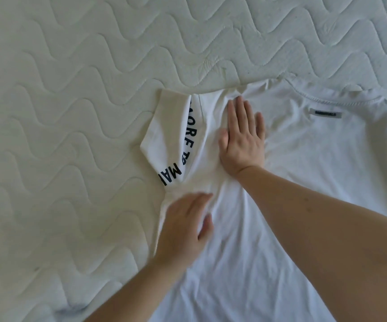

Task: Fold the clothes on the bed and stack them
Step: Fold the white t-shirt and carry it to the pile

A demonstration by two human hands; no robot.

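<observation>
Both hands, left (183,231) near, right (242,140) farther, press spread flat on white shirt (304,159) on mattress (71,89).

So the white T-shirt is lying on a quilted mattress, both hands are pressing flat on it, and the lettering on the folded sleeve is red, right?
Nearly. The head view shows the white T-shirt on the quilted mattress, with the left hand and right hand flat on it. But the lettering on the folded sleeve is dark, navy or black, not red.

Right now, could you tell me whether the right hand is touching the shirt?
Touching. The head view shows the right hand lying flat, palm down, on the shirt beside the folded-in sleeve, with no gap visible.
</observation>
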